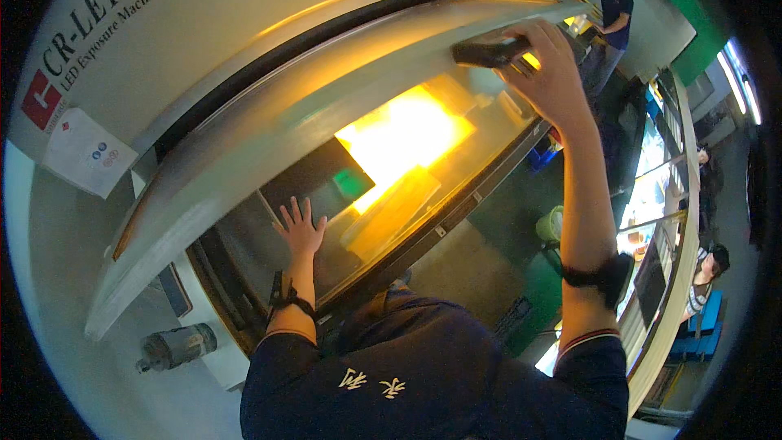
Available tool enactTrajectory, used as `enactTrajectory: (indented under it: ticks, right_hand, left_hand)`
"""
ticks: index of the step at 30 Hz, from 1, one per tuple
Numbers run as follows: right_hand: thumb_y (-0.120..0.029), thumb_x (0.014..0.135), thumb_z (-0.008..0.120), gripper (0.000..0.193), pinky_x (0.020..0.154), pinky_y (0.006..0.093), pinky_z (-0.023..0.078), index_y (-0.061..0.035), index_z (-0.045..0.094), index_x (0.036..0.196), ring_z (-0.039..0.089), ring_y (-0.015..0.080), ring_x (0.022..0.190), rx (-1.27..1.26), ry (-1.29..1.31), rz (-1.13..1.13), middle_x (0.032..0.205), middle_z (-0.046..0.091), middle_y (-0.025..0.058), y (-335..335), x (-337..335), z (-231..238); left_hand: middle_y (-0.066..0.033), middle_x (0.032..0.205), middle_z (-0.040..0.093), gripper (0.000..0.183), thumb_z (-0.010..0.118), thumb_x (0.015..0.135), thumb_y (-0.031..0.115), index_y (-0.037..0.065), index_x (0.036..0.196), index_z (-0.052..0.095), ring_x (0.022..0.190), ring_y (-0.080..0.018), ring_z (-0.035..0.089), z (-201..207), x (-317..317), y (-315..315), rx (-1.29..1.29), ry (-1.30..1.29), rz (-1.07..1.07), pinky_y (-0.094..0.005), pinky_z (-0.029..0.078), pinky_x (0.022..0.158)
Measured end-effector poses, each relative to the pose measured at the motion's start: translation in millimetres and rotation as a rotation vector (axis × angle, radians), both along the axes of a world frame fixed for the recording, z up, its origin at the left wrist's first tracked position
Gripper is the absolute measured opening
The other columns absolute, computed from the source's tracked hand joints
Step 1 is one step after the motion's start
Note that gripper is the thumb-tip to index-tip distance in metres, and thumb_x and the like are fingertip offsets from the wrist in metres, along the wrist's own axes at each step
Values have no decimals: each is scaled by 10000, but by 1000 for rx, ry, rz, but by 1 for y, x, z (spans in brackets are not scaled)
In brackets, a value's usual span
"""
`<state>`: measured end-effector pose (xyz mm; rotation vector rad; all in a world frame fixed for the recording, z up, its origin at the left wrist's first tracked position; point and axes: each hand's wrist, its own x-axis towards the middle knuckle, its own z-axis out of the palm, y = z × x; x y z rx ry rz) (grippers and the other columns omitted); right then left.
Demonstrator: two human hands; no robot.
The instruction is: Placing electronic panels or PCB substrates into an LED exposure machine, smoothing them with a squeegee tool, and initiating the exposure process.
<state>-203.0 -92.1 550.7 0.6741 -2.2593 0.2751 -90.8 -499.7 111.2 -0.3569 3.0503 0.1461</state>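
My left hand (300, 234) lies flat with fingers spread on the dark, see-through bed (244, 240) of a large machine. It holds nothing. A bright yellow glow (403, 134) shines from the middle of the bed, with a small green patch (350, 185) beside it. Farther off on the right, my right hand (544, 61) grips a dark oblong block (489, 53); its exact kind is unclear. That block is over the far right part of the bed, near a long curved translucent sheet or cover (318, 102) arching along the back.
The bed's dark front rail (440, 231) runs close before my body. At the lower left stands a dark bottle (177, 346). A co-worker (612, 12) stands at the far right end. To the right are a green bucket (551, 224) and a lit light table (648, 171), with another person (705, 277) beyond.
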Motion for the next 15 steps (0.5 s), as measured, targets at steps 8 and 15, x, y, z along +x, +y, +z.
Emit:
enactTrajectory:
  ticks: [8,15]
  right_hand:
    - [-284,611,805,355,839,452,467,-97,671,882,587,364,898,97,-226,-31,910,650,116,17,33,-57]
    - [-535,622,820,510,801,439,527,-68,741,813,660,363,867,601,-866,-211,901,695,173,28,101,-244]
  left_hand:
    - [-132,1609,144,734,478,934,516,134,1524,266,1470,-378,139,-12,39,75,-34,283,-157,-671,48,1128]
    - [-218,1562,236,662,481,975,440,65,1492,306,1451,-391,178,69,121,203,906,-494,-569,-525,143,1169]
